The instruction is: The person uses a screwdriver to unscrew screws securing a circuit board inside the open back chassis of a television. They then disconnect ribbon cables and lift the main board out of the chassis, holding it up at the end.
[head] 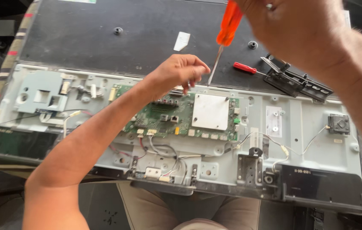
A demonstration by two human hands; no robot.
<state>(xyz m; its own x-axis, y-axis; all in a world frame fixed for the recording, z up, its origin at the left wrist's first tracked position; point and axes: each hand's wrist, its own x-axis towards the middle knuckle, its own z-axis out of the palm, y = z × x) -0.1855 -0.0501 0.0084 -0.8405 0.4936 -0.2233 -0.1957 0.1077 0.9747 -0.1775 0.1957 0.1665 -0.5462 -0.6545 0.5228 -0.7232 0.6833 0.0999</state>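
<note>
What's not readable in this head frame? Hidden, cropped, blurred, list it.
- Orange-handled screwdriver: handle top hidden by the right hand; the grip itself can't be seen.
- Its tip: hidden behind the left hand, so the screw can't be seen.
- Left hand fingertips: whatever they pinch is too small to tell.
- Green circuit board: left part covered by the left forearm.
- Right hand: blurred, cut by the top edge.

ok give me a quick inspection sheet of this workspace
surface: grey metal back chassis of an opened flat screen, lying flat.
job's things: green circuit board with white square shield; orange-handled screwdriver, tip at the board's top edge.
clutter: small red-handled screwdriver; black plastic bracket; white paper scrap.
hands: left hand pinching at the board's top edge; right hand gripping the orange handle.
cables: thin white and black wires below the board.
surroundings: striped cloth at left.
</note>
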